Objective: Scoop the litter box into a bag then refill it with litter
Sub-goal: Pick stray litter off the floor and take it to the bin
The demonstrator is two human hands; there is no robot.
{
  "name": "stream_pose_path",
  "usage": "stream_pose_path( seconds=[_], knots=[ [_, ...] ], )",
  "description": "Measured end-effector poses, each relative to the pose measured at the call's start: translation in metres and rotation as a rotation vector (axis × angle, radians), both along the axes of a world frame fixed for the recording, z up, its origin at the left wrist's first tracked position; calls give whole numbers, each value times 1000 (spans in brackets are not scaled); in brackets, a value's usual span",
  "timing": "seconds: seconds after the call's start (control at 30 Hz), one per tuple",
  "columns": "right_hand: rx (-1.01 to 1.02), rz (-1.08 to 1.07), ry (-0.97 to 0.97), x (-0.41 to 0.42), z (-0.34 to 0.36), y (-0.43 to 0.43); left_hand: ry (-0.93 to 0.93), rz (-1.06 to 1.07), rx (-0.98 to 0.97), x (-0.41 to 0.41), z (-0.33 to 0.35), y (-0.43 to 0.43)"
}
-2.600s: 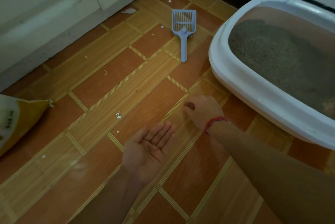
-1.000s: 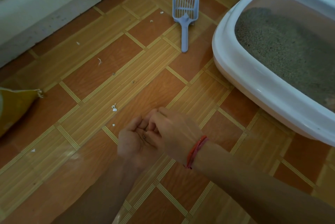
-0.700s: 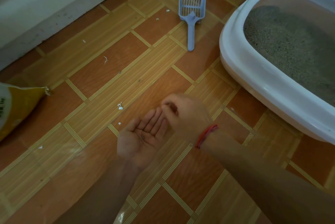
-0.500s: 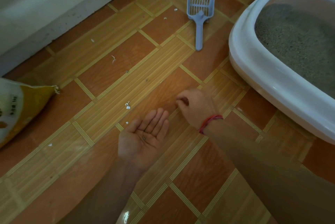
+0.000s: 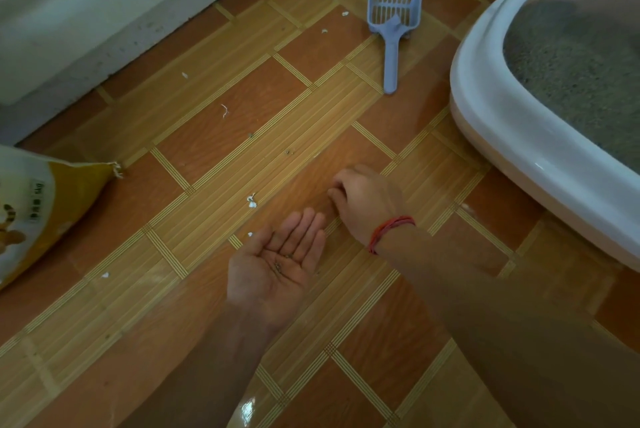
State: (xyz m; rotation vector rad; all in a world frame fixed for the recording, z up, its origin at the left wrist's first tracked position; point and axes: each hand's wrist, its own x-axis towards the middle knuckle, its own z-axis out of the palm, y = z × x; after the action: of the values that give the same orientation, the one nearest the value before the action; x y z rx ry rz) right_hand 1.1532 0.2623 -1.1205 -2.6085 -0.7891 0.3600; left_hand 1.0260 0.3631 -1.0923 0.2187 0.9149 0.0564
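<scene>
Near centre of the head view, your left hand lies palm up, grip apart, cradling a few litter grains. Tilt it and they could spill. Your right hand curls at the tiled floor, and I cannot tell whether its grip pinches anything. The litter box sits right, the scoop far and the litter bag left.
</scene>
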Motion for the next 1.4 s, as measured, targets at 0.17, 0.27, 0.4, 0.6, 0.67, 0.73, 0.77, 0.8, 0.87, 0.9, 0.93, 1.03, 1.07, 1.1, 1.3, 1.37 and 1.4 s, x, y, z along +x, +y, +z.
stream_pose_path(
  seconds=[0.17,0.27,0.4,0.6,0.67,0.73,0.77,0.8,0.87,0.9,0.93,1.03,1.07,1.1,1.3,1.37,1.4],
  knots=[
    [-106,49,-37,1,1,5,-2,-9,8,-1,1,-2],
    [-124,53,-13,1,3,6,-3,-5,0,-2,1,-3],
    [-74,27,38,-2,16,-1,-5,-2,1,-3,3,-3],
    [145,52,126,-22,56,-12,-11,4,3,1,-1,-7],
    [153,93,155,-34,68,-12,-46,-25,18,3,-3,-10],
    [126,134,178,-43,75,-12,-64,-64,34,4,-4,-13],
    [111,153,170,-47,76,-12,-59,-85,31,5,-4,-13],
    [99,174,154,-49,76,-12,-52,-103,26,6,-5,-14],
    [78,209,135,-50,74,-14,-49,-129,14,9,-5,-13],
    [73,220,133,-49,73,-15,-51,-133,2,9,-4,-13],
    [77,228,133,-48,73,-15,-52,-128,-9,10,-4,-13],
    [90,232,113,-46,70,-15,-67,-91,-15,11,-1,-12],
    [83,236,104,-46,69,-14,-65,-77,-12,11,0,-11],
    [75,242,98,-46,68,-13,-63,-66,-9,11,1,-11],
    [160,157,114,-34,63,-5,-67,-15,42,10,5,-5],
    [203,83,98,-24,58,0,-48,1,42,10,8,0],
    [225,48,83,-18,53,3,-34,13,45,9,8,4]
  ],
)
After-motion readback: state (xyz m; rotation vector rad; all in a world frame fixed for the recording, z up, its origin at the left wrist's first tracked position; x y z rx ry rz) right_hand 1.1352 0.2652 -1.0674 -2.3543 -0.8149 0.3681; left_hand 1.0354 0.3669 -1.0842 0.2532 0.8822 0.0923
